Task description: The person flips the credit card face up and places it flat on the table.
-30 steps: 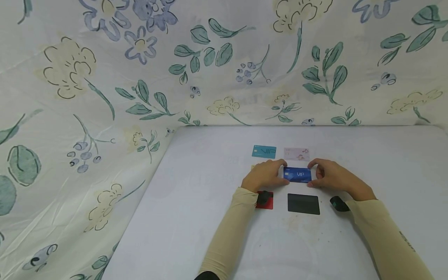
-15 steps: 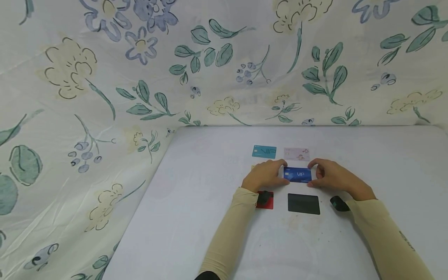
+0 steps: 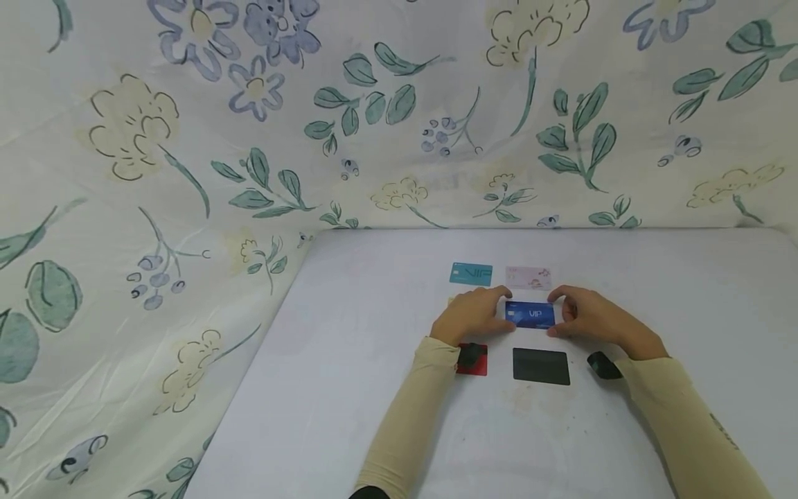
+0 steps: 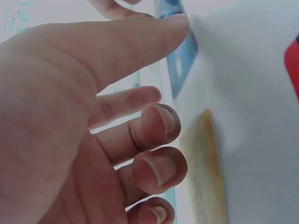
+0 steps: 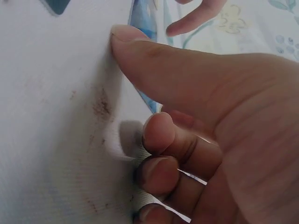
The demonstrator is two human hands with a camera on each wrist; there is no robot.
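Observation:
A blue card marked VIP (image 3: 530, 314) lies between both hands in the head view, near the middle of the white table. My left hand (image 3: 472, 315) pinches its left end, thumb at the near corner and index finger at the far one. At the opposite end my right hand (image 3: 595, 320) holds it the same way. The left wrist view shows the thumb against the blue card (image 4: 183, 60), the other fingers loosely bent beside it. In the right wrist view the thumb lies over the edge of the blue card (image 5: 144, 19), partly hiding it.
Behind the hands lie a teal VIP card (image 3: 471, 274) and a pink card (image 3: 528, 278). Nearer are a black card (image 3: 541, 366) and a red card (image 3: 479, 369), partly covered by the left wrist's camera. A yellowish card (image 4: 205, 172) lies under the left hand. Floral cloth (image 3: 399, 152) borders the table.
The head view has tilted up slightly, so everything sits a little lower in it. Both hands and the blue card keep their places.

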